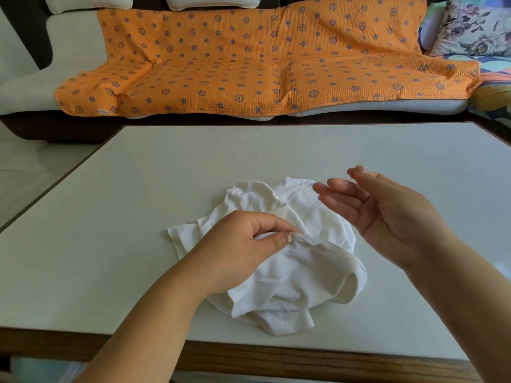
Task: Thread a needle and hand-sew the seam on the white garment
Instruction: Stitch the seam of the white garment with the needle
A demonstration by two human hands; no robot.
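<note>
Left hand (pixel 249 240): thumb and forefinger pinch a fold of the garment (pixel 298 277).
Right hand (pixel 387 214): raised, thumb and forefinger pinching a thin needle (pixel 365 167).
Garment: soft, white, crumpled on the smooth pale table (pixel 124 217).
Blanket (pixel 249 64): orange, quilted, blue stars.

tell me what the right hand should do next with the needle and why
Probably bring the needle down to the seam of the white garment, right beside where the left hand pinches the fold, for the next stitch. The right hand pinches the needle lifted clear of the cloth, and a bit of thread shows at the pinch.
</note>
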